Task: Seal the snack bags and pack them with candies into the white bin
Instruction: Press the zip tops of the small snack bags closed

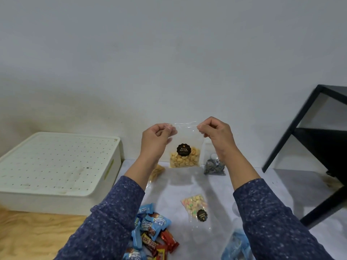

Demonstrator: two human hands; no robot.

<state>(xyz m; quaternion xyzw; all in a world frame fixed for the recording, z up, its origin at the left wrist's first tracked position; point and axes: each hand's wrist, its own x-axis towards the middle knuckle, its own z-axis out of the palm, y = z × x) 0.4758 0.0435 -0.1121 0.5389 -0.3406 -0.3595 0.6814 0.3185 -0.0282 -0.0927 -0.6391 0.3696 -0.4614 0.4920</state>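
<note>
The clear zip bag of salted beans (185, 147), with a dark round label on its front, hangs upright in the air between the two hands, its nuts settled at the bottom and its top strip stretched level. The left hand (156, 140) pinches the top left corner between thumb and curled fingers; the right hand (216, 135) pinches the top right corner the same way. This looks like the sealing step: the mouth of the bag is held taut, though whether the strip is already pressed closed along its length cannot be told from here.

The next move probably calls for running a thumb and finger along the strip from one corner to the other while the other hand keeps tension, then carrying the bag to the white bin (56, 166), which sits low and to the left of the left hand with its perforated lid on, so that lid has to come off before packing.

Below the hands on the worktop (244, 184) lie a bag of pastel sweets (195, 207), and under the right wrist a bag of dark swirled sweets (215, 166). Another snack bag (157, 172) peeks out beneath the left forearm. Nearer the body, under the left sleeve, wrapped candies (152, 233) are heaped.
</note>
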